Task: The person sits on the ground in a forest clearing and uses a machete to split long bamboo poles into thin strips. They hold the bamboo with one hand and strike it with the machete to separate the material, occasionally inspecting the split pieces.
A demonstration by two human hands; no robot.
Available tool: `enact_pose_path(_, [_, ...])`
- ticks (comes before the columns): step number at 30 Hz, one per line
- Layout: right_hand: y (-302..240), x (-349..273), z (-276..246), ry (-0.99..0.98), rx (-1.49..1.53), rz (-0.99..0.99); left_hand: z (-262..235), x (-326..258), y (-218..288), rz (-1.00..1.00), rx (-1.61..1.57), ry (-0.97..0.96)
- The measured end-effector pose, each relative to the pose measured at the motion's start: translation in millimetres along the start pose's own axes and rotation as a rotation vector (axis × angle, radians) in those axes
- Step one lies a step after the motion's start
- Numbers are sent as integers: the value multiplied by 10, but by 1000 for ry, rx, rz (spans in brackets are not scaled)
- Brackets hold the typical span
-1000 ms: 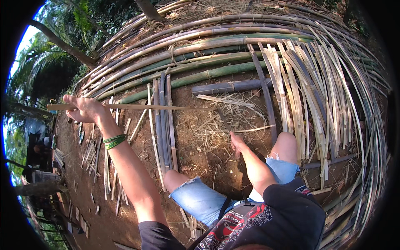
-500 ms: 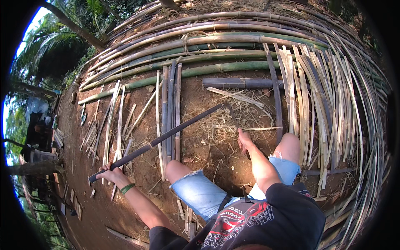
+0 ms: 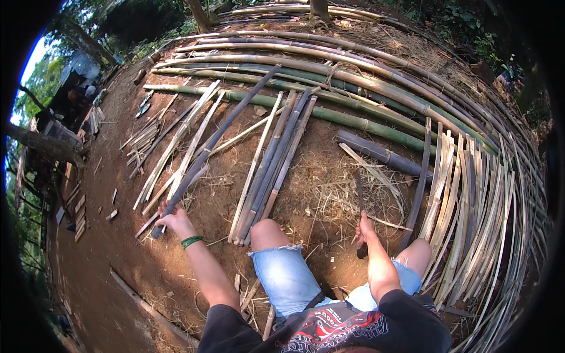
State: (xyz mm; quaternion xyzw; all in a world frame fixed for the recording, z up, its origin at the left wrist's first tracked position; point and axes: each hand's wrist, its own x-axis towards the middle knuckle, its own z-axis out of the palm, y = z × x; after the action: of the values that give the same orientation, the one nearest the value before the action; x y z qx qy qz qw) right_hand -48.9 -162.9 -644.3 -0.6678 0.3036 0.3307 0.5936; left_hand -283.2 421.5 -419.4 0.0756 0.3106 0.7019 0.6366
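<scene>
My left hand [image 3: 176, 220] grips the lower end of a long dark bamboo strip [image 3: 215, 138], fingers and thumb around it. The strip slants up and to the right over pale split strips [image 3: 191, 138] on the ground. In front of my right knee, my right hand [image 3: 365, 228] is closed on the handle of a long-bladed knife [image 3: 360, 191], its dark blade pointing away from me. Beyond the blade lie curly bamboo shavings [image 3: 332, 197] and a thick dark bamboo piece [image 3: 376, 152].
Several dark and pale strips [image 3: 276, 159] lie beside my left knee. A large pile of split strips [image 3: 471, 206] spreads at the right. Long bamboo poles [image 3: 282, 62] lie across the far side, with tree trunks [image 3: 319, 10] behind. A loose stick [image 3: 150, 309] rests at the lower left.
The dark strip has swung left, away from the knife, and now points farther away from me. My left hand still holds it. The view has turned left.
</scene>
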Motion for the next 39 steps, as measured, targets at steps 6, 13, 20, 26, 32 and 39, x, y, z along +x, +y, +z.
enact_pose_path(6, [-67,-141,172,-64,-11,30,-1550,-58,-1039,-405,171,-23])
enact_pose_path(13, [-2,38,-82,-21,-3,11,-2190,-474,-1292,-843,705,-100])
enact_pose_path(20, [74,6,127,-44,-77,42,-1874,-461,-771,-713,1419,-401])
enact_pose_path(26, [-99,-151,134,-165,-1,61,-904,-993,-854,-248,1137,-771])
enact_pose_path(32, [-455,-824,372,-316,156,-113,-749,-2765,-982,-665,1247,-1025])
enact_pose_path(39, [-498,-1511,225,-318,249,-319,-1737,-3904,-1914,-1356,1186,-1032])
